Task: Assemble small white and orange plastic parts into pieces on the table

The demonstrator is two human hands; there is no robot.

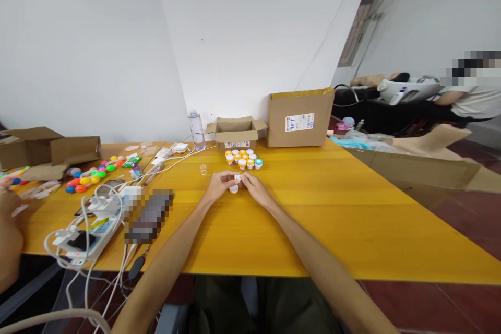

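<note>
Both hands meet at mid-desk: the left hand (219,186) and right hand (252,187) pinch together around a small white-and-orange capped plastic vial (235,186) resting on the yellow wooden desk (352,209). A slip could likely knock it into the cluster of orange-capped vials (243,158) just beyond.

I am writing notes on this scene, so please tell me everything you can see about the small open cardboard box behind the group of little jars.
The small cardboard box is plain brown corrugated card. It stands upright on the yellow wooden table near the white wall, and its four top flaps are folded open outward. A white printed label sits low on its front face; the print is too small to read. Its inside is not visible. The little jars stand just in front of it, and a larger cardboard box stands to its right.
</note>
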